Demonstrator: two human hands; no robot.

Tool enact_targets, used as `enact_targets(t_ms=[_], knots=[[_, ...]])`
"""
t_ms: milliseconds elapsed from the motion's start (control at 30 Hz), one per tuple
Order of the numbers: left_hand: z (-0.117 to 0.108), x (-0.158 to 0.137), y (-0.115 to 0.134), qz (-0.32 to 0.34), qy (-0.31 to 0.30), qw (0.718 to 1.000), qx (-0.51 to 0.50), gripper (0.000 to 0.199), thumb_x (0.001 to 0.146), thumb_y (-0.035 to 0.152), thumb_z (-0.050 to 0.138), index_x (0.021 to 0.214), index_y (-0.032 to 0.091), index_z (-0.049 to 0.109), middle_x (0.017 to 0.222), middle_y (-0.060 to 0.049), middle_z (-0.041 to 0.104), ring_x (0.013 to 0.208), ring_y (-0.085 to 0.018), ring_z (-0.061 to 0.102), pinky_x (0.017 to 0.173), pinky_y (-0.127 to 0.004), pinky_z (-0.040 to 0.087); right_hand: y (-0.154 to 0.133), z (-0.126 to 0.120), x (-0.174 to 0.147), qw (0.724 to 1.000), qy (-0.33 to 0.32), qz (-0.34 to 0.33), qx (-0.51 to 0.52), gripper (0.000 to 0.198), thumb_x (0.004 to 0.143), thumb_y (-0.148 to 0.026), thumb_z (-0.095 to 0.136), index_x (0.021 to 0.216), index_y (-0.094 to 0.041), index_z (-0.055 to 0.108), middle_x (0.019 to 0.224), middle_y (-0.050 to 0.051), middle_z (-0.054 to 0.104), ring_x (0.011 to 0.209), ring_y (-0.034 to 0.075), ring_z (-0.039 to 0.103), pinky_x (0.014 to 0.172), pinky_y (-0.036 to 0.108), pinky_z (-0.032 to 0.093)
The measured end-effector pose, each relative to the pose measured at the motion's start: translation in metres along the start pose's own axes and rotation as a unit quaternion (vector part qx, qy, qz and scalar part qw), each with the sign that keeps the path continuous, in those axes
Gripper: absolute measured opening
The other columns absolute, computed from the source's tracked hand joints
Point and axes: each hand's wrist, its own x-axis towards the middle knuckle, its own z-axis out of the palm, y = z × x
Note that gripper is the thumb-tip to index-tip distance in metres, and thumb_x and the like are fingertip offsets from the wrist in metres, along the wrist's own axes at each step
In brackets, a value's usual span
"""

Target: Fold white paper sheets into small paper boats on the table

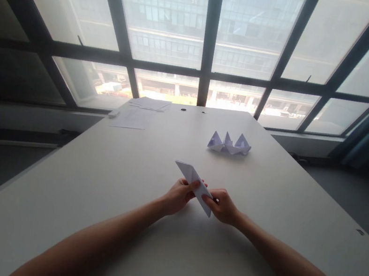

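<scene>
Left hand (179,199) pinches the folded paper (190,173), thumb flat on the face I can see, fingers curled under, some fingertips showing past the far edge. Right hand (225,207) pinches it too, nearer the lower-right end, thumb on top, other fingers tucked behind and mostly hidden from me.

Paper sits about mid-frame, a bit below centre, over the white table (89,192); can't tell from my feed whether its low corner touches the surface. Long axis runs diagonally, upper left to lower right. One sharp corner points upper left, clear of both hands; the other end points lower right, down past the right thumb. Face looks tilted toward my camera.

Handling, my guess: very light, stiffish where layers stack, floppy at single-ply edges, a little slick, easy to crease or tear if yanked. I'd hold it by the layered middle and the folded edges, thumb one side, fingers the other, light squeeze; I'd keep off the thin tip.

Others: row of folded paper boats (234,150) right of centre, beyond the hands, peaks up. Loose paper sheets (130,119) on the table's far part, upper left of the frame, small white object (113,114) beside them, too small to identify.
</scene>
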Motion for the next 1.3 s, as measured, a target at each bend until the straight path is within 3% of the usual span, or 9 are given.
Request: enact_targets(t_ms=[200,400,600,900,1100,1300], knots=[[0.004,0.0,0.002,0.021,0.03,0.999,-0.012,0.027,0.067,0.026,0.086,0.086,0.012,0.073,0.089,-0.009,0.073,0.086,-0.018,0.065,0.083,-0.029,0.047,-0.002,-0.002,-0.001,1.0,-0.009,0.008,-0.006,0.042,0.093,-0.034,0.045,0.057,-0.019,0.031,0.056,-0.005,0.028,0.052,0.008,0.028,0.051,0.024,0.022],[0.014,-0.004,-0.002,0.02,0.023,0.999,0.025,0.03,0.066,0.027,0.087,0.085,0.01,0.074,0.087,-0.01,0.073,0.083,-0.019,0.065,0.082,-0.03,0.047,-0.002,0.001,-0.001,0.998,0.054,0.008,-0.018,0.043,0.093,-0.036,0.045,0.057,-0.019,0.03,0.057,-0.004,0.03,0.054,0.009,0.03,0.053,0.024,0.024],[0.019,-0.007,-0.003,0.022,0.042,0.998,0.051,0.027,0.062,0.022,0.088,0.081,0.011,0.073,0.079,-0.007,0.071,0.076,-0.017,0.064,0.076,-0.028,0.046,-0.004,0.004,-0.003,0.998,0.041,-0.003,-0.04,0.045,0.094,-0.035,0.045,0.056,-0.019,0.028,0.056,-0.005,0.029,0.052,0.008,0.028,0.053,0.025,0.021],[0.02,-0.007,-0.002,-0.001,0.032,0.998,0.049,0.028,0.065,0.027,0.087,0.082,0.009,0.074,0.084,-0.01,0.071,0.08,-0.019,0.064,0.076,-0.029,0.046,-0.006,0.001,-0.001,1.0,0.03,0.008,0.006,0.045,0.095,-0.036,0.041,0.056,-0.02,0.025,0.056,-0.004,0.027,0.052,0.008,0.027,0.052,0.025,0.022],[0.016,-0.004,0.006,0.027,0.094,0.995,-0.007,0.026,0.067,0.028,0.086,0.082,0.011,0.072,0.082,-0.007,0.072,0.078,-0.016,0.064,0.077,-0.027,0.047,-0.007,-0.001,-0.001,1.0,-0.003,0.001,-0.012,0.042,0.092,-0.031,0.041,0.056,-0.021,0.022,0.055,-0.005,0.027,0.05,0.008,0.026,0.051,0.026,0.02],[0.01,-0.001,0.008,0.037,0.11,0.993,-0.024,0.025,0.07,0.03,0.084,0.083,0.012,0.072,0.084,-0.007,0.072,0.078,-0.015,0.065,0.075,-0.025,0.048,-0.008,0.0,-0.001,1.0,-0.009,0.021,0.008,0.04,0.091,-0.033,0.044,0.058,-0.02,0.026,0.057,-0.005,0.028,0.053,0.008,0.027,0.051,0.025,0.02]])
